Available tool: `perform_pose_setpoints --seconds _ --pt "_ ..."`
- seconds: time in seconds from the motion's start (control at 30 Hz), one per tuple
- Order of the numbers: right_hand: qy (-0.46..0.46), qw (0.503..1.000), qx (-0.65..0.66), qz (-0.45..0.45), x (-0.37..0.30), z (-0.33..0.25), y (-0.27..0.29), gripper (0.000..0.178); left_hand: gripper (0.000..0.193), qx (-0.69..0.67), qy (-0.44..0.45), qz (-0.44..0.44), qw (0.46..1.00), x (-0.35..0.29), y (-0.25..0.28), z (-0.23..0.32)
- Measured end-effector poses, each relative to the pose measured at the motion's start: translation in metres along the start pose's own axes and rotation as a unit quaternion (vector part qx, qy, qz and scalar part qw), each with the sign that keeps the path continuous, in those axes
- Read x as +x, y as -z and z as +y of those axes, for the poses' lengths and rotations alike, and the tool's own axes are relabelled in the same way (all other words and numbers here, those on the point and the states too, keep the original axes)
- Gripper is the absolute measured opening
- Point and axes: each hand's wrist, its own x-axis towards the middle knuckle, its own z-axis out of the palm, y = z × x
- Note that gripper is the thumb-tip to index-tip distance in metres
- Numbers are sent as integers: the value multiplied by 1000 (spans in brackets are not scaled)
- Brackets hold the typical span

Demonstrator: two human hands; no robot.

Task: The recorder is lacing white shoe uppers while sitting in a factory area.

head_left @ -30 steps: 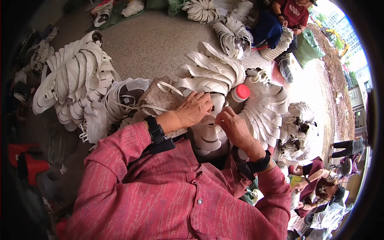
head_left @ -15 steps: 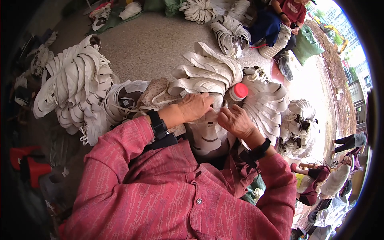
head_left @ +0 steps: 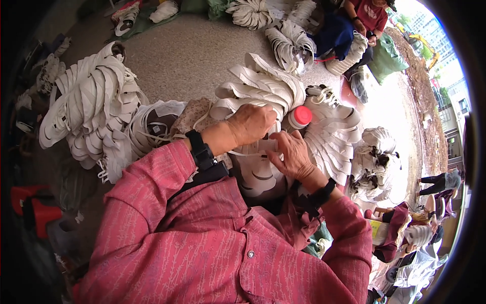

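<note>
My left hand (head_left: 251, 124) and my right hand (head_left: 291, 156) meet over a white shoe upper (head_left: 258, 169) in my lap. Both hands grip it, fingers closed near its laced part, with a white lace (head_left: 243, 152) running under my left hand. A bottle with a red cap (head_left: 300, 116) stands just beyond my right hand. Fanned stacks of white shoe uppers (head_left: 263, 86) lie right behind my hands. Both wrists wear black bands below pink sleeves.
A big pile of white uppers (head_left: 88, 114) lies at the left on the grey floor (head_left: 192, 55). More piles (head_left: 283, 35) and a seated person in red (head_left: 367, 15) are at the back. A green sack (head_left: 387, 58) and other people (head_left: 405, 238) are at the right.
My hands have stayed on the shoe upper, shifting slightly toward each other. The view has tilted a little; the piles look the same.
</note>
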Motion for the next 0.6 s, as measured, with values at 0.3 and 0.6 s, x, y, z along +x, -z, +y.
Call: perform_pose_setpoints --seconds 0.3,0.6 --pt "-273 860 426 72 -23 18 -29 9 28 -492 426 -212 729 -91 25 53" --pt "-317 670 636 215 -52 -4 50 14 37 -877 323 85 346 -110 38 31"
